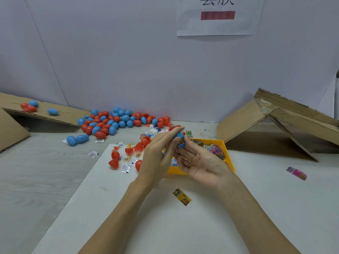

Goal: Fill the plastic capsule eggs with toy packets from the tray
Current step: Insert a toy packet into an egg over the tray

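Observation:
My left hand (158, 153) and my right hand (198, 162) meet above the yellow tray (230, 158). Between their fingertips sits a blue capsule egg half (178, 136) with a printed toy packet (182, 143) stuck in it. The left fingers pinch the blue half from the left; the right thumb and fingers hold the packet from the right. More packets lie in the tray, partly hidden by my hands. Open red egg halves (114, 159) lie left of the tray.
A pile of closed red and blue eggs (113, 122) lies at the back. Cardboard flaps stand at left (11, 132) and right (271, 125). A yellow packet (182, 197) lies near me, a pink packet (296, 173) at right. Small white sachets (93, 154) are scattered around.

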Demonstrator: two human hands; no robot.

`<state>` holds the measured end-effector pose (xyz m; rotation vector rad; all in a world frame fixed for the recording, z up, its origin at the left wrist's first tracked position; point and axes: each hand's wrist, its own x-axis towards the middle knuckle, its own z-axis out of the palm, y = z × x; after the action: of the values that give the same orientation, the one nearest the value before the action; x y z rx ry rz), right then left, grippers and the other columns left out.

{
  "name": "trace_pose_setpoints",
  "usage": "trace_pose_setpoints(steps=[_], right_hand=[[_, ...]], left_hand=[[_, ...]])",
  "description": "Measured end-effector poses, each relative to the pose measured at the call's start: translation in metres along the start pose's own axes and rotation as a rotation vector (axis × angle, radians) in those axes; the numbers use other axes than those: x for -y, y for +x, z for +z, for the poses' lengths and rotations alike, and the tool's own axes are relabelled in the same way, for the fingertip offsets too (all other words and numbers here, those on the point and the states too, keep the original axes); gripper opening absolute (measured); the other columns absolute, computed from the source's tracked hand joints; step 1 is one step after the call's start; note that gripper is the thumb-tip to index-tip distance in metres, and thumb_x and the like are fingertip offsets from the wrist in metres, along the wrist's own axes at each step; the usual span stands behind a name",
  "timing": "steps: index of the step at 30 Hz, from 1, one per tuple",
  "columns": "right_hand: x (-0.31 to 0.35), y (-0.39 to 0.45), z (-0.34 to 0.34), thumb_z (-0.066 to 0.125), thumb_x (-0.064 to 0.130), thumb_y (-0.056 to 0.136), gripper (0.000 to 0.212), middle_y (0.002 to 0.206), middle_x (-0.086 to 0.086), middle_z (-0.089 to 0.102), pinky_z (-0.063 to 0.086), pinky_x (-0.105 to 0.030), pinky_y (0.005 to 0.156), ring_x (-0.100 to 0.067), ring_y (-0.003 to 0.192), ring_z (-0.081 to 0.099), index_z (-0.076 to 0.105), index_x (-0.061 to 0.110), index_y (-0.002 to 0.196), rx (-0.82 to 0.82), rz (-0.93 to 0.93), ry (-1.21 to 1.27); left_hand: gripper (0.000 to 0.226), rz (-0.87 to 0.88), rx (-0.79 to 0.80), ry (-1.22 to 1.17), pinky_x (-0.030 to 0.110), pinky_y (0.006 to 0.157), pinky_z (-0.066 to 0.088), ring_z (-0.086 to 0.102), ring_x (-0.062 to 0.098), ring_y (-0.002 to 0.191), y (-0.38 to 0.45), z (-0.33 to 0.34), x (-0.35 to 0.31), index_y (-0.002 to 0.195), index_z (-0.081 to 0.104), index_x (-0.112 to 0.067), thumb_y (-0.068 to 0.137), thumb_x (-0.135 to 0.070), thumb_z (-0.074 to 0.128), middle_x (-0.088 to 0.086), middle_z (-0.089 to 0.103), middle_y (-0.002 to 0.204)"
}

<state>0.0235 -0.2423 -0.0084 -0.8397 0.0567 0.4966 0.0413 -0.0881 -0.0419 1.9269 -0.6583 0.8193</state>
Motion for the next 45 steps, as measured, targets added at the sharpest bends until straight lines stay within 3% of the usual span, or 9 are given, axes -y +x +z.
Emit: trace_pose_setpoints(steps=[5,8,16,20,26,30,34,38,45], right_hand=[[-0.002,0.001,0.0,0.085,0.03,0.077,0.05,0.114,-0.015,0.077,0.062,-0.028,0.068,-0.026,0.096,0.078,0.073,0.005,0.118,-0.023,0.006,0.051],[-0.002,0.001,-0.001,0.087,0.031,0.075,0.054,0.116,-0.015,0.076,0.062,-0.028,0.07,-0.026,0.098,0.077,0.072,0.006,0.121,-0.029,0.0,0.041],[0.0,0.003,-0.003,0.082,0.035,0.084,0.031,0.115,-0.016,0.076,0.061,-0.029,0.079,-0.023,0.098,0.077,0.081,0.014,0.106,-0.02,-0.113,-0.078],[-0.003,0.003,-0.003,0.072,0.026,0.095,0.033,0.114,-0.017,0.076,0.062,-0.028,0.079,-0.026,0.102,0.076,0.07,0.008,0.123,-0.012,-0.21,-0.188],[-0.008,0.006,-0.007,0.075,0.015,0.092,0.035,0.109,-0.005,0.079,0.062,-0.031,0.086,-0.02,0.104,0.075,0.07,0.023,0.126,-0.165,-0.499,-0.517],[-0.005,0.007,-0.009,0.066,0.014,0.099,0.034,0.117,-0.006,0.076,0.061,-0.035,0.091,-0.022,0.107,0.075,0.069,0.022,0.132,-0.107,-0.486,-0.556],[-0.006,0.009,-0.006,0.06,0.033,0.102,0.03,0.101,-0.01,0.079,0.063,-0.029,0.078,-0.026,0.093,0.078,0.072,0.012,0.12,-0.168,-0.445,-0.497],[-0.009,0.012,-0.012,0.068,0.022,0.099,0.023,0.094,-0.009,0.08,0.062,-0.027,0.076,-0.025,0.09,0.078,0.071,0.009,0.118,-0.183,-0.506,-0.545],[-0.006,0.012,-0.019,0.073,0.015,0.095,0.029,0.101,0.001,0.079,0.064,-0.032,0.079,-0.017,0.096,0.077,0.075,0.034,0.118,-0.187,-0.564,-0.677]], left_hand=[[0.029,-0.027,-0.032,-0.022,0.04,0.092,0.056,0.065,0.012,0.114,-0.001,0.002,0.002,0.129,0.069,-0.012,0.104,-0.011,0.055,-0.003,0.072,0.12],[0.028,-0.046,-0.042,-0.056,0.036,0.093,0.057,0.065,0.01,0.115,-0.001,0.004,-0.001,0.128,0.07,-0.013,0.104,-0.012,0.055,-0.004,0.072,0.12],[0.031,-0.15,-0.025,-0.152,0.028,0.096,0.054,0.064,0.014,0.12,0.001,0.003,-0.006,0.131,0.069,-0.021,0.102,-0.024,0.06,-0.013,0.071,0.124],[0.033,-0.211,0.017,-0.197,0.04,0.098,0.056,0.063,0.02,0.122,0.003,0.0,0.001,0.135,0.066,-0.021,0.105,-0.016,0.055,-0.008,0.07,0.127],[0.026,-0.267,-0.007,-0.18,0.024,0.093,0.053,0.062,0.006,0.117,0.006,0.001,-0.004,0.127,0.069,-0.032,0.102,-0.029,0.061,-0.012,0.067,0.124],[0.027,-0.3,-0.071,-0.227,0.03,0.085,0.059,0.066,0.014,0.103,0.006,-0.002,-0.001,0.126,0.072,-0.018,0.101,-0.017,0.063,-0.001,0.068,0.111],[0.029,-0.271,-0.045,-0.213,0.037,0.086,0.059,0.064,0.018,0.107,0.006,-0.002,-0.001,0.129,0.07,-0.016,0.102,-0.012,0.06,0.0,0.066,0.112],[0.03,-0.256,-0.006,-0.235,0.028,0.089,0.057,0.064,0.016,0.113,0.006,0.001,-0.003,0.129,0.069,-0.021,0.103,-0.013,0.059,-0.004,0.067,0.12],[0.026,-0.439,-0.036,-0.309,0.037,0.086,0.062,0.073,0.015,0.098,0.006,0.002,-0.003,0.118,0.073,-0.017,0.095,-0.027,0.069,-0.002,0.075,0.106]])
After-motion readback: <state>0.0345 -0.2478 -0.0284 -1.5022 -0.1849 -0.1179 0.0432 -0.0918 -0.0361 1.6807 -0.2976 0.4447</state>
